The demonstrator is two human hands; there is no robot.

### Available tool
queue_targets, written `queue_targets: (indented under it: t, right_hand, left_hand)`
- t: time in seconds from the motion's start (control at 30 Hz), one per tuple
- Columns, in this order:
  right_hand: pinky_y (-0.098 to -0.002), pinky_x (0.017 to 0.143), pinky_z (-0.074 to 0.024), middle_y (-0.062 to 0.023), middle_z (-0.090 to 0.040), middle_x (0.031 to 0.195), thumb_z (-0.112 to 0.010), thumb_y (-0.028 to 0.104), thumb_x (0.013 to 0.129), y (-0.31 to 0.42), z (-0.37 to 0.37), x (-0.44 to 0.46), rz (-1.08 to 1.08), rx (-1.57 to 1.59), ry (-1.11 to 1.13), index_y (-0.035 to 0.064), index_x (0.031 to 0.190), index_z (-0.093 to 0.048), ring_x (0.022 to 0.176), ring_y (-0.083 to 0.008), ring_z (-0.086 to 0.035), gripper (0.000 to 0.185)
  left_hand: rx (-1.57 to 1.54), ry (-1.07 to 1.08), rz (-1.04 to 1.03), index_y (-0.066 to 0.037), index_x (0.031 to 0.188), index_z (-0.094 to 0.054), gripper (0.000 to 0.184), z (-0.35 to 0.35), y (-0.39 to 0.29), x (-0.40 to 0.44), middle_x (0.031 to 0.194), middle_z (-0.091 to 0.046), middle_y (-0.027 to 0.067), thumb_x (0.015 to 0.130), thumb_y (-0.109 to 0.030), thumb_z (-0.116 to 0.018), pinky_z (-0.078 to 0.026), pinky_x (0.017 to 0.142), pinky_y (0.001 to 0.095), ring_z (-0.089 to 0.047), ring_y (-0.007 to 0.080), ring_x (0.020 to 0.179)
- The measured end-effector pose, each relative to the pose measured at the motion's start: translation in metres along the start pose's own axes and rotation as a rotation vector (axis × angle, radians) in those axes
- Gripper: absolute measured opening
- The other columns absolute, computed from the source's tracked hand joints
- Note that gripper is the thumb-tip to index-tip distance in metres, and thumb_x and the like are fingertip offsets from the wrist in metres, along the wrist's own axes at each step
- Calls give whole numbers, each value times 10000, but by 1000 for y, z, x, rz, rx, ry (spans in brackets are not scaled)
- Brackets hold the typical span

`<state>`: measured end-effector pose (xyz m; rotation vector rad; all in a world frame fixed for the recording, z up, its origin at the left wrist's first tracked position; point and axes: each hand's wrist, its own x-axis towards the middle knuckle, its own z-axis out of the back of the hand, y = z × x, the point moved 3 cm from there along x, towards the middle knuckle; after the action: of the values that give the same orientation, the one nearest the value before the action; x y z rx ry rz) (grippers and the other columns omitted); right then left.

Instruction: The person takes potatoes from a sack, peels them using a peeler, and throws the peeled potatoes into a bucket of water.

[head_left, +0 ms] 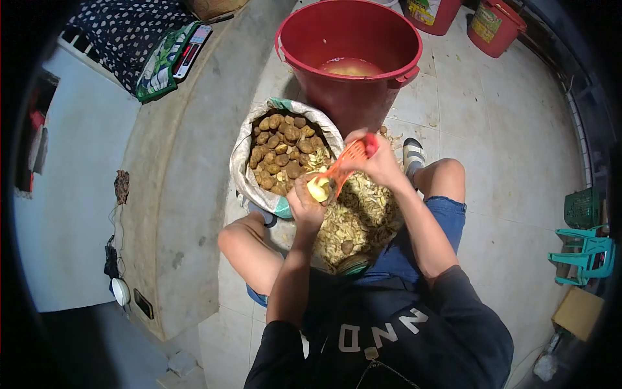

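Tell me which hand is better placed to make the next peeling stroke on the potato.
Right, most likely: the right hand grips the orange peeler, its far end beside the partly peeled potato, while the left hand is occupied holding that potato.

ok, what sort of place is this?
Probably an informal food-prep spot, home or small business, can't tell which: an open potato sack, a heap of peelings between the person's legs, and a large red tub on tiled floor.
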<state>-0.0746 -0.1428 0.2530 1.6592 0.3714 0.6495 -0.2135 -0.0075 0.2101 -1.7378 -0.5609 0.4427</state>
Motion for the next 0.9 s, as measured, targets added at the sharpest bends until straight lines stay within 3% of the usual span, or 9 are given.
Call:
queue_targets:
  t: [0.13, 0.17, 0.3, 0.47, 0.53, 0.6, 0.67, 0.8, 0.9]
  right_hand:
    - [-258, 747, -510, -7, -620, 879, -858, 17, 664, -21, 17, 9, -108, -97, -133, 20, 967, -582, 838, -87, -601, 410]
    - [-254, 738, -502, 0, -617, 873, -864, 26, 660, -23, 26, 10, -166, -29, -150, 22, 965, -588, 832, -87, -600, 412]
    - [-252, 705, -518, -34, -641, 830, -840, -1, 678, -2, -5, -4, 32, 0, 36, 8, 989, -580, 757, -104, -623, 405]
    - [-264, 730, -529, -54, -668, 875, -827, -13, 693, -26, 25, 10, -68, -123, -170, 4, 1010, -573, 795, -109, -636, 407]
    - [-265, 723, -530, -44, -657, 876, -822, -24, 694, -13, 12, 2, -124, 21, -43, 3, 1022, -569, 795, -104, -629, 415]
    - [-255, 738, -506, 4, -615, 878, -860, 18, 669, -7, -1, -3, -42, -76, 19, 11, 1017, -585, 806, -77, -581, 444]
    - [-255, 750, -500, 8, -614, 870, -871, 51, 667, -9, -11, -8, -111, -10, 21, 10, 1013, -589, 817, -71, -571, 448]
    - [-256, 740, -507, -12, -640, 862, -863, 62, 679, -16, -6, -2, -3, -181, 4, 9, 1004, -585, 810, -76, -595, 431]
    - [-258, 714, -522, -64, -669, 849, -845, 51, 696, -19, 29, 12, -92, -201, -191, 3, 985, -574, 786, -97, -631, 399]
  left_hand:
    - [183, -20, -179, 21, 1005, -562, 485, -6, 0, -2, 716, -589, 87, 1041, -390, -308, -361, 390, 228, -487, 120, 471]
    - [-146, 5, 64, 17, 1013, -555, 476, -4, -1, -4, 721, -587, 88, 1040, -391, -311, -353, 380, 230, -488, 121, 481]
    - [-233, 37, 108, 12, 1007, -558, 478, -4, 2, 1, 711, -586, 81, 1042, -391, -303, -354, 384, 225, -474, 109, 466]
    - [350, -52, -292, 26, 1015, -564, 455, 7, 12, 4, 724, -591, 83, 1047, -341, -296, -353, 377, 235, -488, 122, 463]
    - [-325, -71, 88, 30, 1009, -568, 427, -6, -3, 0, 728, -591, 94, 1038, -323, -331, -347, 370, 241, -485, 139, 451]
    - [-439, -104, 188, 33, 1009, -566, 413, -5, 1, 2, 733, -587, 99, 1031, -315, -346, -341, 368, 247, -493, 156, 457]
    - [-362, 47, 2, 18, 990, -578, 369, 2, 13, 6, 751, -592, 90, 1024, -293, -381, -342, 370, 245, -509, 141, 478]
    - [73, -97, -313, 8, 931, -595, 275, 8, 18, 13, 726, -581, 72, 993, -228, -467, -323, 369, 231, -483, 95, 478]
    - [-320, -31, 54, 25, 925, -596, 294, 6, -1, 0, 729, -586, 88, 1000, -197, -419, -379, 431, 233, -515, 119, 525]
